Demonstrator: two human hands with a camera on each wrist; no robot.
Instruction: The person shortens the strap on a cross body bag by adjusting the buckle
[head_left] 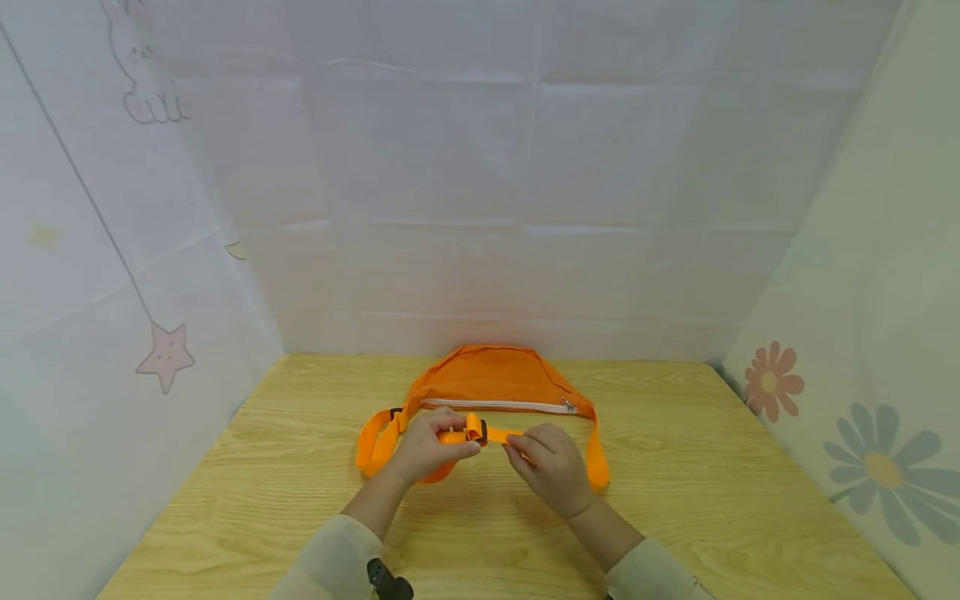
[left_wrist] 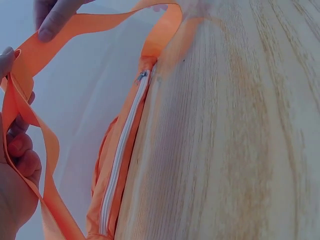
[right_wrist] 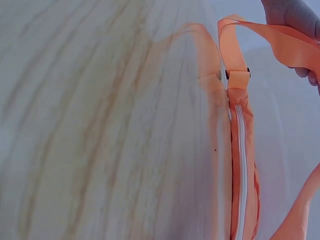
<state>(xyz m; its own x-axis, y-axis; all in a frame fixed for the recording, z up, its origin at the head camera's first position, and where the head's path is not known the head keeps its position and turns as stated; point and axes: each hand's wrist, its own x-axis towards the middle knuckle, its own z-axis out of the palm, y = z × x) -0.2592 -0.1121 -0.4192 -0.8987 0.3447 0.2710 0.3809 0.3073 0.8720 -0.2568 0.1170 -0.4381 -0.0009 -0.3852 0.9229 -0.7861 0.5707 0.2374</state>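
An orange waist bag (head_left: 487, 375) lies at the back of the table, its white zipper (head_left: 495, 407) facing me and the metal zipper pull (head_left: 568, 405) at the right end. My left hand (head_left: 424, 446) holds a bunched part of the orange strap (head_left: 597, 458) beside a dark buckle (head_left: 482, 431). To the right of the buckle, my right hand (head_left: 555, 471) pinches the strap between thumb and fingers. The strap stretches between both hands, above the tabletop. In the left wrist view, strap loops hang around the curled fingers (left_wrist: 25, 155) of my left hand.
A wood-grain table (head_left: 720, 500) lies under everything. Pale sheets stand behind and at both sides, the right sheet (head_left: 862, 333) printed with flowers. A second dark strap slider (head_left: 395, 412) sits near the bag's left end. A dark device (head_left: 390, 582) is at my left sleeve.
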